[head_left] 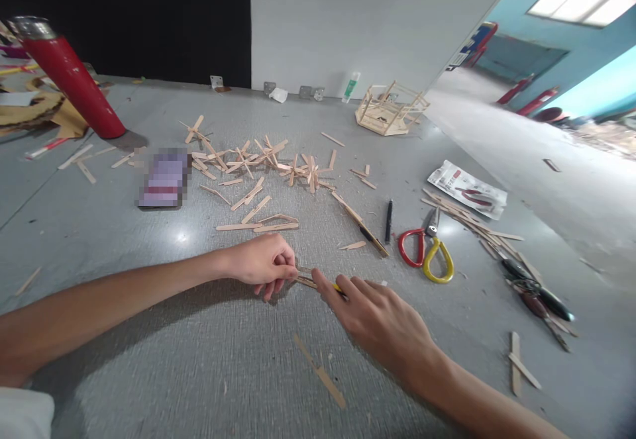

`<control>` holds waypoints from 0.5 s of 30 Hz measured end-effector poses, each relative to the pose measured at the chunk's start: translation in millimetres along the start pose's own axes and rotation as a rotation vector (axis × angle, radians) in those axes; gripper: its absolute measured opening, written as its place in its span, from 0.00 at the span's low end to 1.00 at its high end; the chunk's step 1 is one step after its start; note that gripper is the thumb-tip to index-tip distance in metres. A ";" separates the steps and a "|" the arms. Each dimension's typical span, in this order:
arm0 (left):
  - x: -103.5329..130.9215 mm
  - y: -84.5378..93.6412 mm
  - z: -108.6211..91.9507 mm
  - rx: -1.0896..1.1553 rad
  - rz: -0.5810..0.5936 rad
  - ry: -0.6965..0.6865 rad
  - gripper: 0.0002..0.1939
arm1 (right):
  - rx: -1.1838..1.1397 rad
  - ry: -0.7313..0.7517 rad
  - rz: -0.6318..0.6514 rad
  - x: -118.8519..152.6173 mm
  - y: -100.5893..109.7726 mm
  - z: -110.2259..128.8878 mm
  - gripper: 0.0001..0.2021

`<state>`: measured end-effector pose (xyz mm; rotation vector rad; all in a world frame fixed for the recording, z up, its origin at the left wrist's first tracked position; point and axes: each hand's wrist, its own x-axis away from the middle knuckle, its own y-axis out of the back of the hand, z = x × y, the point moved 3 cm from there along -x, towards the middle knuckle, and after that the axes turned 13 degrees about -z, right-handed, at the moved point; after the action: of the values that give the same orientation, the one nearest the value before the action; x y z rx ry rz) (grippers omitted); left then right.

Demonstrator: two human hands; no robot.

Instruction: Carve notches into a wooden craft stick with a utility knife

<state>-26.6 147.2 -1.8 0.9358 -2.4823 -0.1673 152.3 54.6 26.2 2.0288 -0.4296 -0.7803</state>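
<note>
Near the middle of the grey table [223,386], my left hand [271,267] pinches the left end of a thin wooden stick [305,282]. My right hand [365,306] is closed around a tool with a yellow part [338,288], at the stick's right end; most of the tool is hidden under the fingers. The two hands are close together but apart. Just behind my left hand lie flat sticks [275,227]. A thin split stick [320,376] lies in front of the hands.
Wooden stick pieces [263,157] are scattered behind the hands. Scissors [431,247], a black pen [388,222], a packet [467,189] and pliers [536,293] lie right. A stick frame [390,111] stands at the back; a phone [165,177] and red bottle [82,88] are left.
</note>
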 end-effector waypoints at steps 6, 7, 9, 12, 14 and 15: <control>0.0 0.2 -0.1 0.000 0.003 0.011 0.13 | -0.026 -0.020 0.032 0.5 -0.8 0.4 0.27; -0.1 0.1 0.2 0.005 0.004 0.009 0.13 | -0.021 -0.025 0.039 0.4 -0.5 0.8 0.27; -0.6 -0.1 1.1 0.014 0.006 0.002 0.14 | 0.001 -0.028 0.042 -0.4 1.0 2.2 0.27; -1.2 -0.2 2.0 0.008 0.008 -0.001 0.14 | 0.067 -0.020 0.023 -3.4 5.7 6.2 0.24; -1.2 0.1 1.7 0.001 0.009 0.005 0.14 | 0.113 -0.007 0.019 -6.3 9.1 9.6 0.22; -1.1 0.2 1.1 -0.002 0.012 0.006 0.15 | 0.130 0.000 0.021 -7.8 10.5 11.2 0.21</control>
<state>-26.5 148.0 -3.1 0.9191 -2.4809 -0.1626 138.9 46.4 33.3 2.1410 -0.5125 -0.7562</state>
